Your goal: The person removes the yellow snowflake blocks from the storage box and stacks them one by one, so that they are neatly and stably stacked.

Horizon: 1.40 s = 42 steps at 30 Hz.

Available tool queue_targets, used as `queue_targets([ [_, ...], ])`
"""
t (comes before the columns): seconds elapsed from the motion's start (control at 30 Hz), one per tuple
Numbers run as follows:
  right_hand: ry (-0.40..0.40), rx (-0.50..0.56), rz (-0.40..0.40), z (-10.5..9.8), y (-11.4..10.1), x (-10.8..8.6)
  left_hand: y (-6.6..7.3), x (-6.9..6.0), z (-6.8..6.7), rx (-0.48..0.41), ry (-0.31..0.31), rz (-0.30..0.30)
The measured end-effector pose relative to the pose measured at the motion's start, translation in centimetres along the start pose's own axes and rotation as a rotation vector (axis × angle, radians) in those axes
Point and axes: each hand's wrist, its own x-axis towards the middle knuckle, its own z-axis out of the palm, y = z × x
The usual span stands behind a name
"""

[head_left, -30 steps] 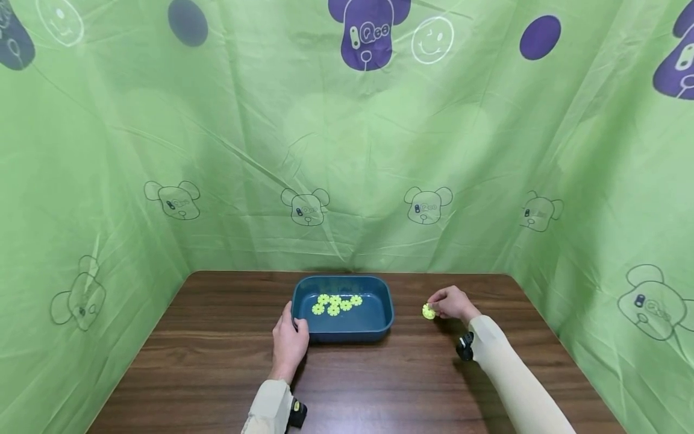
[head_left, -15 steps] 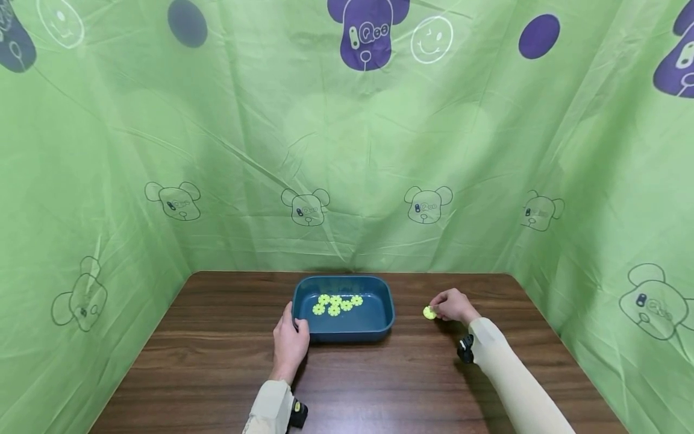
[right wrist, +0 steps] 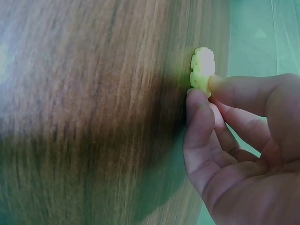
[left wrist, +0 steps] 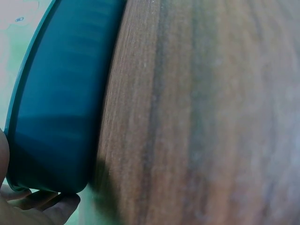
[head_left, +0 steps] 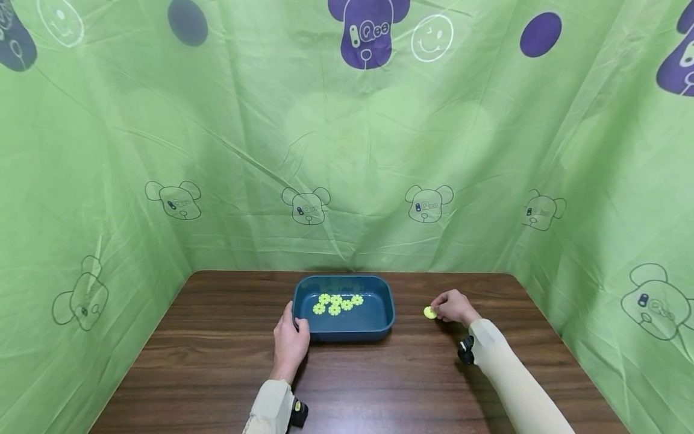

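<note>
A dark blue rectangular plastic tub (head_left: 352, 336) stands on the wooden table. My left hand (head_left: 290, 345) grips its left end, with the thumb near the rim; in the left wrist view, fingertips (left wrist: 63, 206) show against the tub's end wall. Several yellow-green notched plastic discs (head_left: 335, 310) lie inside the tub, towards its left and middle. To the right of the tub, my right hand (head_left: 456, 306) pinches a similar disc (right wrist: 202, 70) between thumb and fingertips, low over the table. Whether this disc touches the table I cannot tell.
The brown wood-grain table (head_left: 374, 386) fills the lower part of the head view. A green curtain (head_left: 347, 144) with printed bear heads hangs along the table's back and both sides. Each forearm wears a small black wrist device (head_left: 466, 349).
The disc in my right hand has tilted flatter and dropped slightly. My left hand and the tub stay in place.
</note>
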Motion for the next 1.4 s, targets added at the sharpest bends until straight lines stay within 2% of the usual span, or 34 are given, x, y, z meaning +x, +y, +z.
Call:
queue_targets([
  [0.27,-0.006,-0.003,-0.008,0.0,0.1,0.3,-0.1,0.1,0.0,0.003,0.009,-0.001],
  [0.57,-0.008,-0.002,0.003,0.4,0.5,0.3,-0.1,-0.4,-0.3,-0.022,-0.005,0.000],
  [0.73,0.035,-0.025,0.022,0.4,-0.2,-0.2,-0.2,-0.7,-0.3,-0.009,0.010,0.005],
  [0.87,0.089,-0.090,-0.005,0.3,-1.0,-0.3,-0.3,-0.7,-0.1,-0.001,0.025,0.017],
  [0.97,0.126,-0.133,-0.049,0.3,-1.5,0.0,-0.2,-0.6,-0.1,-0.003,0.022,0.020],
  [1.17,0.202,-0.148,-0.153,1.1,-3.4,1.2,0.0,-0.2,0.0,-0.002,0.028,0.027],
  [1.27,0.253,-0.140,-0.245,1.9,-5.5,1.4,0.0,-0.2,0.0,-0.001,0.026,0.025],
  [1.4,0.295,-0.119,-0.367,3.1,-9.5,1.1,0.1,-0.1,-0.1,-0.003,0.019,0.024],
])
